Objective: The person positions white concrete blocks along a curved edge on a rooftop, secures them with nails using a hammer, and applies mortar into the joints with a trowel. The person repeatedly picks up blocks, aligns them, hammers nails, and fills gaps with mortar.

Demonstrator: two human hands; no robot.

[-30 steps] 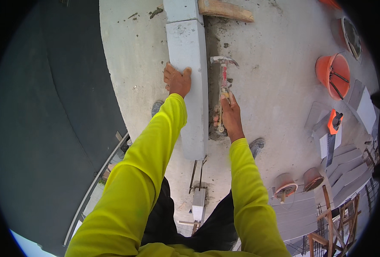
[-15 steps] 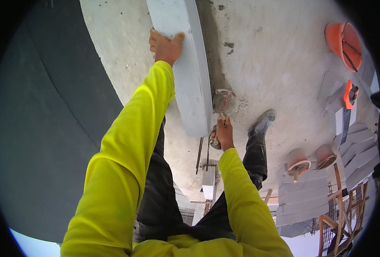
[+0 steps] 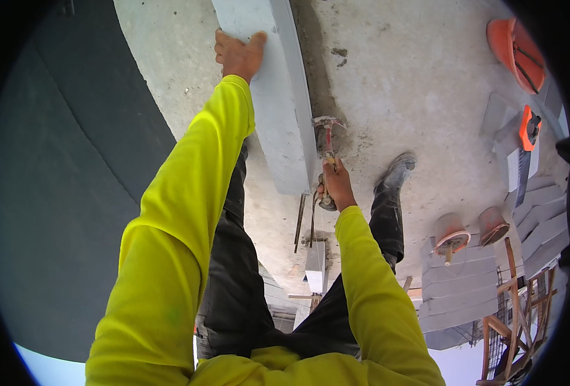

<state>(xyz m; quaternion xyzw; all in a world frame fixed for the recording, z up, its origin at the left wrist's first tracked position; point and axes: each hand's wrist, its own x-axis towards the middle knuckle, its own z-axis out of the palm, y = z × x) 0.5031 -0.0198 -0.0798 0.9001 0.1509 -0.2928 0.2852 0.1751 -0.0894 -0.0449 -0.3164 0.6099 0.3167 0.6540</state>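
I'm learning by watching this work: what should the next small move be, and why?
Probably a light sideways tap on the pale block with the hammer: the right hand holds it close beside the block's right side, while the left hand rests on the block, where it could likely steady it.

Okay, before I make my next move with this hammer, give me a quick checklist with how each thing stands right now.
1. Right hand grip on the hammer: ok, fingers wrapped around the handle.
2. Left hand on the pale grey block: ok, resting at its left edge.
3. Left hand clear of the hammer head: ok, it is farther up the block.
4. Right shoe clear of the hammer: ok, off to the right.
5. Block level: cannot tell from above.
6. Right hand well away from the dark rods: not ok, they look close.
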